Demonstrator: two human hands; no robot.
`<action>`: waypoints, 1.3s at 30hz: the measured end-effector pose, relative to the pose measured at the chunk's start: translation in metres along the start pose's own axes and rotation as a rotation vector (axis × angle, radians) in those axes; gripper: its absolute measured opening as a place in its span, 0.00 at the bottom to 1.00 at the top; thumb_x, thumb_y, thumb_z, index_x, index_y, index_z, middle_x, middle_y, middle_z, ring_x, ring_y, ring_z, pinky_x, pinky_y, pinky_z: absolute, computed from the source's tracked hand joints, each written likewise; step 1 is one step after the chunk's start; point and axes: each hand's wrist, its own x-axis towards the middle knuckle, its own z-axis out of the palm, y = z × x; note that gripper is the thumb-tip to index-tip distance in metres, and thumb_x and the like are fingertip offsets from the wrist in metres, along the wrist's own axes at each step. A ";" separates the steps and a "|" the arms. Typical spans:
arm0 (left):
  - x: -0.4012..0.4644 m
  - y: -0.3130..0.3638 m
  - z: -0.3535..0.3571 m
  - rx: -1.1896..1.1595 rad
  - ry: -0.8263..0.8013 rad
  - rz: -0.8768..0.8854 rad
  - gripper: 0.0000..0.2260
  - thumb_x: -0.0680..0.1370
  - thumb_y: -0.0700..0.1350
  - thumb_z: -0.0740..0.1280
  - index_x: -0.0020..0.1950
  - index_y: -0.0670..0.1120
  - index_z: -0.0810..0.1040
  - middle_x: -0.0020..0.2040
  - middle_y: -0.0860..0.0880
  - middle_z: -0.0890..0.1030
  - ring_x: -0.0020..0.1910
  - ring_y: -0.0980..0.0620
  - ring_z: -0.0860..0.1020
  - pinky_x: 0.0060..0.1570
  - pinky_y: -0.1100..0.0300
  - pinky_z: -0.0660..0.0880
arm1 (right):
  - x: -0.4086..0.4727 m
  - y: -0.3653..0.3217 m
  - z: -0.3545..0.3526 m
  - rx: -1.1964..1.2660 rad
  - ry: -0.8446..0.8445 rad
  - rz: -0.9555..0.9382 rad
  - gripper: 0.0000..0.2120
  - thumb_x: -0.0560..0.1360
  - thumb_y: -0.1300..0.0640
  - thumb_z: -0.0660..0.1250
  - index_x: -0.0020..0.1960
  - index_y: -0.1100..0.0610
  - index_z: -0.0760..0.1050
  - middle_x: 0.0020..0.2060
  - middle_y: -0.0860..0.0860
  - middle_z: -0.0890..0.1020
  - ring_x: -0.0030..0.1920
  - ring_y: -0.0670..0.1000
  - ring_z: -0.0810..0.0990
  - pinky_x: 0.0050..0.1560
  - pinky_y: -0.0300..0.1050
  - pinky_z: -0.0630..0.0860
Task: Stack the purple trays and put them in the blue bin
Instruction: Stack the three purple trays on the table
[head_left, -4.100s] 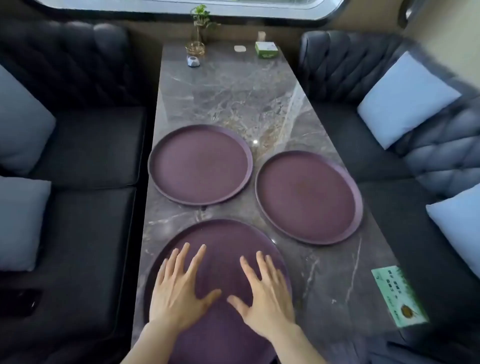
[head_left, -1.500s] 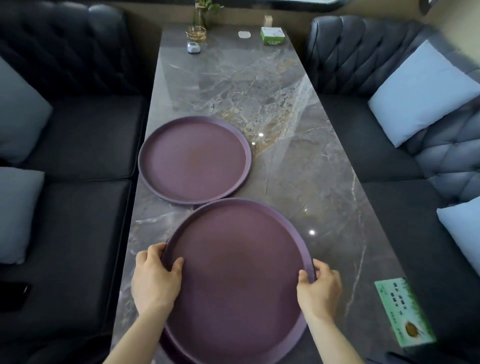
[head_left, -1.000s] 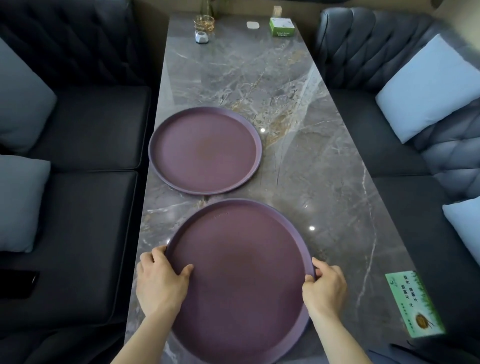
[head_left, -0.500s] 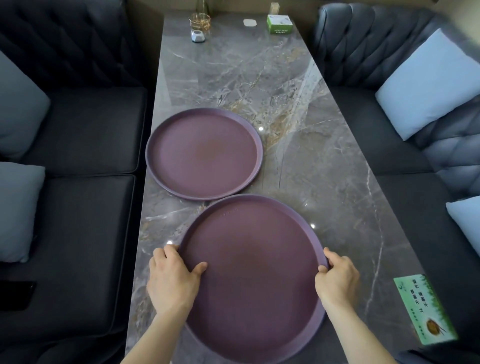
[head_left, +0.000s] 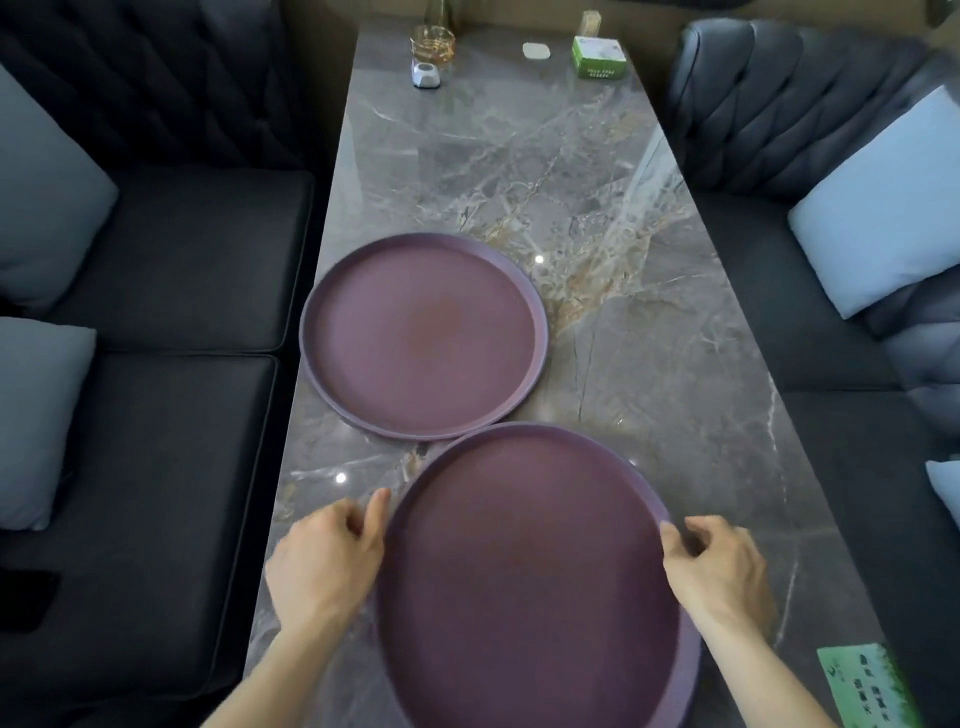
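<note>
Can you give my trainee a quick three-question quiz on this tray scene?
1. True or false: the far tray lies flat on the marble table.
2. Which hands touch the near tray? A) left only B) right only C) both
3. What green item sits at the table's far end?

Key:
1. True.
2. C: left hand and right hand sit at opposite rims.
3. A small green box.

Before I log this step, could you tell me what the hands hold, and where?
Both hold the near purple tray by its rim: left hand at its left edge, right hand at its right.
</note>
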 end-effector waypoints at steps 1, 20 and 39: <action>0.013 0.003 -0.003 -0.064 0.027 -0.044 0.24 0.76 0.66 0.56 0.32 0.49 0.75 0.29 0.54 0.76 0.32 0.46 0.74 0.36 0.55 0.70 | 0.012 -0.008 -0.003 0.038 -0.014 -0.033 0.16 0.73 0.44 0.67 0.55 0.53 0.79 0.53 0.54 0.80 0.55 0.60 0.78 0.51 0.52 0.74; 0.190 0.067 0.002 -0.994 0.005 -0.447 0.38 0.70 0.62 0.69 0.78 0.58 0.58 0.77 0.52 0.65 0.73 0.50 0.67 0.72 0.48 0.63 | 0.139 -0.252 0.029 0.738 -0.697 -0.123 0.36 0.74 0.48 0.71 0.77 0.47 0.58 0.74 0.52 0.66 0.72 0.50 0.67 0.66 0.49 0.65; 0.085 0.079 -0.042 -1.254 -0.102 -0.303 0.29 0.74 0.45 0.73 0.74 0.46 0.69 0.67 0.49 0.75 0.62 0.51 0.76 0.66 0.53 0.70 | 0.046 -0.126 -0.034 0.621 0.005 -0.003 0.08 0.73 0.61 0.71 0.52 0.53 0.80 0.40 0.51 0.82 0.44 0.54 0.81 0.51 0.46 0.74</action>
